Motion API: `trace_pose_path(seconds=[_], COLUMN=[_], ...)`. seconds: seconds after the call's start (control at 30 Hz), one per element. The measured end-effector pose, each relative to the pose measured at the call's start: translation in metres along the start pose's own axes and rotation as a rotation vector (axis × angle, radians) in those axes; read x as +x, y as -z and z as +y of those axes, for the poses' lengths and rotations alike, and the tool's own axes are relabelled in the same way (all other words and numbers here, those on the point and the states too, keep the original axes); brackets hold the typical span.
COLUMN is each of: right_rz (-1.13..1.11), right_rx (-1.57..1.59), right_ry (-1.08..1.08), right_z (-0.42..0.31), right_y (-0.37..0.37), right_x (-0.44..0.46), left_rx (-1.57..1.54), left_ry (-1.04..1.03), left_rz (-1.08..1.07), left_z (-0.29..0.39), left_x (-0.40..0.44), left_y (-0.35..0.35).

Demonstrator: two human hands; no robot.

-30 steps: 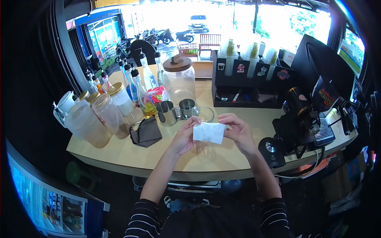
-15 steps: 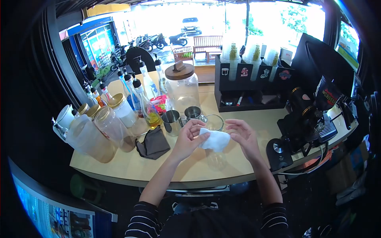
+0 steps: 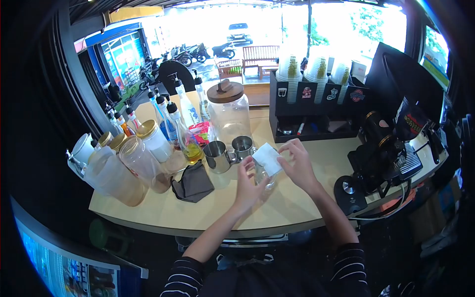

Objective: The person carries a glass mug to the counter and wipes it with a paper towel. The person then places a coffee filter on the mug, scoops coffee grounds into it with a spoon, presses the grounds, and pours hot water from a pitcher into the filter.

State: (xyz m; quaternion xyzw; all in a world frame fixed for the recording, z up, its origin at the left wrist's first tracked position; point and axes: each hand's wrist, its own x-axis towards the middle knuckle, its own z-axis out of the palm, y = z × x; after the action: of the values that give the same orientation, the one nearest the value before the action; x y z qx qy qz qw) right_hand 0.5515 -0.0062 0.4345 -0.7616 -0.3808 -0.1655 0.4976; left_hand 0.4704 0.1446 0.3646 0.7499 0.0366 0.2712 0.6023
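Observation:
A folded white tissue (image 3: 267,158) is pinched in my right hand (image 3: 299,167), which comes in from the right side. My left hand (image 3: 247,187) is just below and left of it, fingers apart, near a clear glass (image 3: 269,184) partly hidden under the tissue. Whether the left fingers touch the glass cannot be made out. Two steel pitchers (image 3: 217,157) stand just beyond my left hand. The crumpled dark cloth (image 3: 193,182) lies to the left of that hand.
Large clear jars (image 3: 111,173) and pump bottles (image 3: 184,136) fill the left side. A lidded jar (image 3: 230,116) stands behind the pitchers. Black cup organizer (image 3: 316,111) at the back right, coffee grinder (image 3: 409,121) and round-knobbed black device (image 3: 350,194) at the right.
The tissue has gone from both hands to the right hand and is tilted now. My left hand has let go and moved lower. The view has also shifted.

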Motion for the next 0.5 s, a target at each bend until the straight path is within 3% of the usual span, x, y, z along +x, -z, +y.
trace_pose_path(seconds=[0.03, 0.07, 0.13, 0.17, 0.23, 0.37, 0.43, 0.5], right_rz=[0.012, 0.001, -0.346, -0.354, -0.646, -0.679, -0.667, -0.648], right_rx=[-0.162, -0.159, -0.329, -0.325, -0.530, -0.590, -0.253, -0.091], right_ry=[0.221, 0.226, 0.382, 0.384, 0.231, 0.338, 0.285, 0.285], right_z=[-0.004, -0.005, -0.008, -0.013, -0.027, -0.001, -0.008, -0.012], right_y=[0.000, 0.001, 0.002, 0.002, 0.004, 0.003, 0.022, 0.033], right_x=[0.002, 0.004, 0.006, 0.007, 0.009, 0.010, 0.007, 0.006], left_rx=[-0.002, 0.072, 0.261, 0.261, 0.094, 0.183, 0.192, -0.125], left_ry=[0.003, -0.047, -0.232, -0.226, -0.081, -0.159, -0.112, -0.129], left_rz=[0.012, 0.037, 0.128, 0.135, 0.085, 0.045, -0.007, -0.154], left_z=[-0.006, -0.013, -0.023, -0.028, -0.014, -0.010, 0.005, 0.005], left_x=[-0.002, -0.002, 0.001, 0.002, 0.006, 0.009, 0.005, -0.001], left_y=[-0.009, -0.018, -0.031, -0.034, -0.036, -0.029, -0.022, -0.019])
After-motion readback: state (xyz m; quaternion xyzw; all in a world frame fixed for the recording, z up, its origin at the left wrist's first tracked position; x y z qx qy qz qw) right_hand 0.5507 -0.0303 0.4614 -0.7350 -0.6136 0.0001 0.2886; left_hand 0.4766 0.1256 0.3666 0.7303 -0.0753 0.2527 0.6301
